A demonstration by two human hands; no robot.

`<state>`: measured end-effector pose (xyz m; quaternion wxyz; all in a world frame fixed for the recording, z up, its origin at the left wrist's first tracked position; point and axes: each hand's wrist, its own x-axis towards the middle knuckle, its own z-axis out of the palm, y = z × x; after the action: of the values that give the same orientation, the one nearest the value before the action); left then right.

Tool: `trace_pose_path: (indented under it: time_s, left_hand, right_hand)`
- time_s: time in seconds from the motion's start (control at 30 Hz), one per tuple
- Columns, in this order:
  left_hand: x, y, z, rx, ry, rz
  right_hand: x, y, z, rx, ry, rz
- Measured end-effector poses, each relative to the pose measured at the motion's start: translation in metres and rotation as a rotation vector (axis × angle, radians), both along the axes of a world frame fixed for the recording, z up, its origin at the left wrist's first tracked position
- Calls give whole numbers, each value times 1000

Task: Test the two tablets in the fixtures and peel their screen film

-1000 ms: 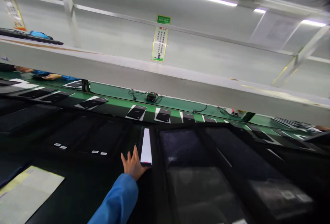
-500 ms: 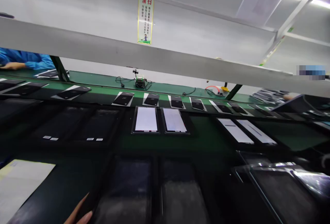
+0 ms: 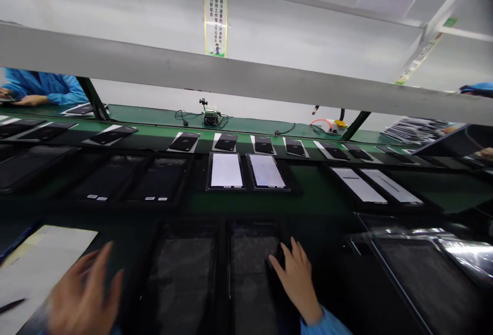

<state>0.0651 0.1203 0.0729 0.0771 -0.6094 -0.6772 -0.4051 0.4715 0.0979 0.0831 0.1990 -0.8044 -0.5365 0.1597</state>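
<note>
A dark tray (image 3: 221, 273) with two black panels lies right in front of me on the green bench. My right hand (image 3: 295, 278) rests flat on the tray's right edge, fingers spread, holding nothing. My left hand (image 3: 82, 294) is blurred at the lower left, fingers apart, hovering just left of the tray and beside a white paper sheet (image 3: 38, 268). Further back, a second tray (image 3: 246, 171) carries two panels with white glare.
More dark trays (image 3: 131, 178) lie left and right (image 3: 375, 186). A belt (image 3: 154, 137) behind carries several small black devices on white cards. A grey shelf beam (image 3: 231, 75) spans overhead. Another person's blue sleeve (image 3: 46, 88) shows far left. Bagged panels (image 3: 431, 268) sit at the right.
The view dropped and turned right. My left hand let go at the far tray and drew back to the near edge. My right hand came into view on the near tray.
</note>
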Motion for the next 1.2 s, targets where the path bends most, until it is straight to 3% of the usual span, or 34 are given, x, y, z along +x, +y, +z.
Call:
trace_pose_path:
  time_s: [0.07, 0.1, 0.2, 0.3, 0.57, 0.83, 0.93, 1.03, 1.13, 1.2]
  left_hand:
    - [42, 25, 9, -8, 87, -312]
    - [66, 38, 8, -30, 98, -401]
    - [130, 69, -12, -129, 88, -498]
    - [154, 83, -30, -196, 43, -502]
    - [141, 86, -31, -268, -5, -542]
    - [149, 93, -41, -268, 6, -502]
    - [146, 94, -37, -260, 25, -521]
    - [123, 90, -27, -229, 55, -553]
    - [73, 71, -22, -178, 91, -501]
    - [35, 47, -28, -164, 85, -410]
  right_hand:
    - [-1, 27, -10, -29, -29, -12]
    - [0, 35, -14, -24, -20, -15]
    - [3, 44, -21, 5, -12, -44]
    - [6, 41, -24, 33, 11, -93]
    - [4, 38, -29, 89, 46, -196]
    - [0, 36, -28, 126, 70, -195]
    - [7, 33, -28, 108, 137, -135]
    - [23, 17, -25, 66, 249, 1]
    - [41, -11, -25, -13, 384, 138]
    - [50, -29, -29, -41, 485, 194]
